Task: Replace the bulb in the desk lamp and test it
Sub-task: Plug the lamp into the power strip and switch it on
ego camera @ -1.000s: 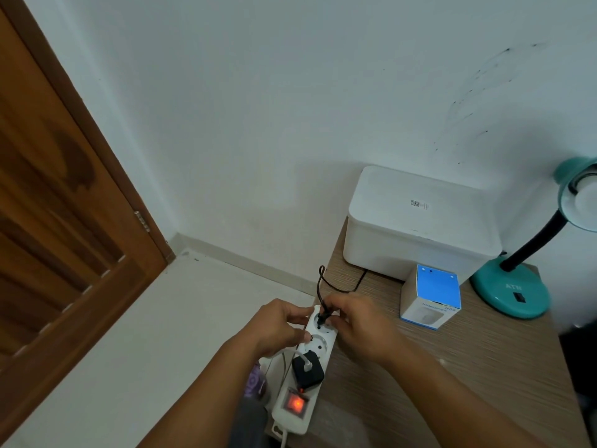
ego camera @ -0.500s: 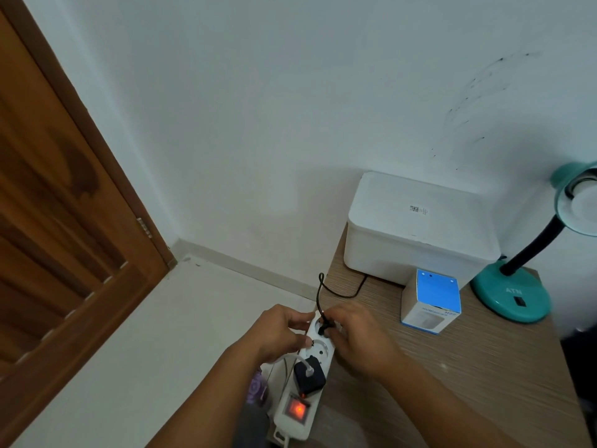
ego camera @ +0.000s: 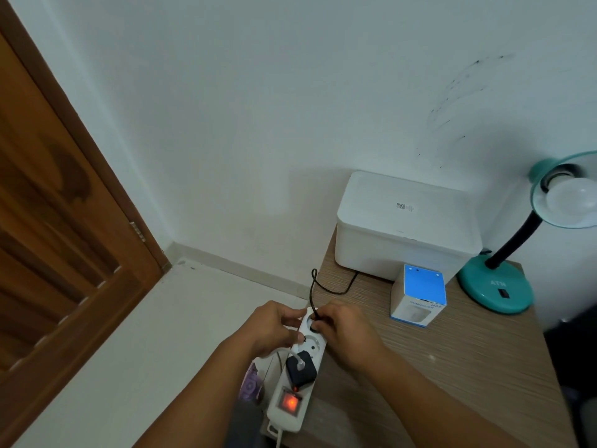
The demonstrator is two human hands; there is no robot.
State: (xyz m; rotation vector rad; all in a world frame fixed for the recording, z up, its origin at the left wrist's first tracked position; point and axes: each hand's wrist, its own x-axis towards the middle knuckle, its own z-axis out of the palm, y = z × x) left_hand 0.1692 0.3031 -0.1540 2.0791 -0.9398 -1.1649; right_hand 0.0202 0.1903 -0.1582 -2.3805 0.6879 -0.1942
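Note:
A teal desk lamp (ego camera: 496,287) stands at the table's back right, its shade holding an unlit white bulb (ego camera: 570,197). A white power strip (ego camera: 295,373) lies on the table's left edge with its red switch (ego camera: 289,403) glowing. My left hand (ego camera: 273,328) holds the strip's far end. My right hand (ego camera: 347,329) pinches the lamp's black plug (ego camera: 314,325) at the strip's farthest socket. The black cord (ego camera: 318,286) loops up and runs behind the white box. A blue and white bulb carton (ego camera: 420,295) sits between the strip and the lamp.
A white lidded box (ego camera: 403,226) stands against the wall at the table's back. A black adapter (ego camera: 301,367) with a white cable fills another socket. The wooden table (ego camera: 452,367) ends at its left edge over the pale floor. A brown door (ego camera: 55,253) is on the left.
Both hands stay at the strip's far end with the plug. The view has shifted a little, showing more of the lamp shade and bulb.

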